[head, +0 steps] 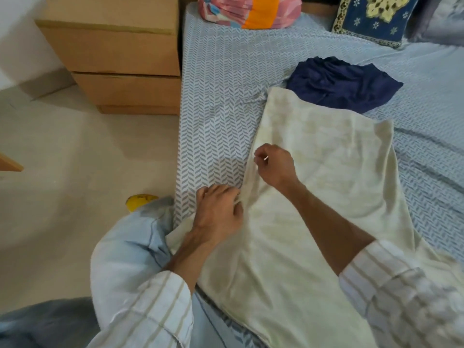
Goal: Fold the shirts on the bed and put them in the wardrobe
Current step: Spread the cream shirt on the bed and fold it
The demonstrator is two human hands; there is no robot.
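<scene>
Cream shirt (313, 197) lies lengthwise up bed (221, 84)

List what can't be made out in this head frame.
- Wardrobe: not in the head view at all.
- Cream shirt: lower part cut off by the bottom edge and covered by the sleeves; collar unclear.
- Navy garment: crumpled, partly under the cream shirt; type unclear.
- Left hand, right hand: fingertips buried in fabric folds.
- Yellow object: mostly hidden by the knee.
</scene>
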